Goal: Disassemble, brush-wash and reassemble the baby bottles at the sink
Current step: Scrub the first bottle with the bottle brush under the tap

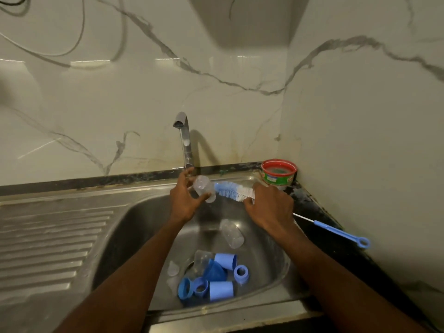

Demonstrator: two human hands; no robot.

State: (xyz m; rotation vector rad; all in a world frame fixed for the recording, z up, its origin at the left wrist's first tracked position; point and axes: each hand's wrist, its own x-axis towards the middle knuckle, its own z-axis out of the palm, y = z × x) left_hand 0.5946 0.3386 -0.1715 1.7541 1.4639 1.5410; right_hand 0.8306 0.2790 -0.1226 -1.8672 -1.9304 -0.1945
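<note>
My left hand grips a clear baby bottle held sideways above the back of the sink. My right hand holds a blue-and-white bottle brush, whose blue tip sits at the bottle's mouth. Another clear bottle lies in the steel sink basin. Near the drain lie a third clear bottle, blue caps, blue screw rings and clear teats, piled together.
The chrome tap stands behind the bottle, no water visibly running. A red-rimmed tub sits in the back right corner. A thin blue-handled teat brush lies on the dark counter. The ribbed drainboard is at left.
</note>
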